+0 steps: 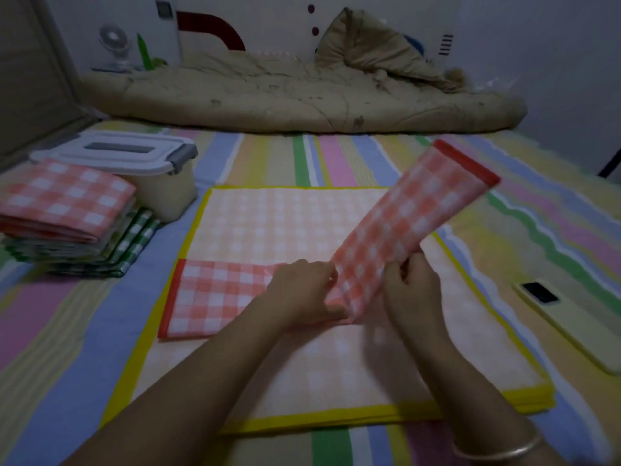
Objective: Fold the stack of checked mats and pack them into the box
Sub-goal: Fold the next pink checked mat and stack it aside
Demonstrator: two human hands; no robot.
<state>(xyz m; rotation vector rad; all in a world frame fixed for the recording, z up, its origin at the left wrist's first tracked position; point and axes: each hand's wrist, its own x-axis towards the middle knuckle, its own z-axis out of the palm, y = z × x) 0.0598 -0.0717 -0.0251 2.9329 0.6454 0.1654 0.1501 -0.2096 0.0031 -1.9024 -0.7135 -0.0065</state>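
A red checked mat (215, 294), folded into a long strip, lies across the stack of flat yellow-edged checked mats (285, 223) on the bed. Its right half (410, 223) is lifted and angles up to the right. My left hand (299, 290) presses and pinches the strip at its bend. My right hand (413, 290) grips the raised half near the bend. At the left stands a pile of folded mats (67, 203), red checked on top and green checked below. Behind that pile sits the plastic box (168, 193) with its white lid (117, 153) on.
A phone in a yellow case (571, 324) lies on the striped sheet (60, 331) at the right. A rumpled beige quilt (285, 95) runs along the back of the bed. A small fan (114, 45) stands at the far left by the wall.
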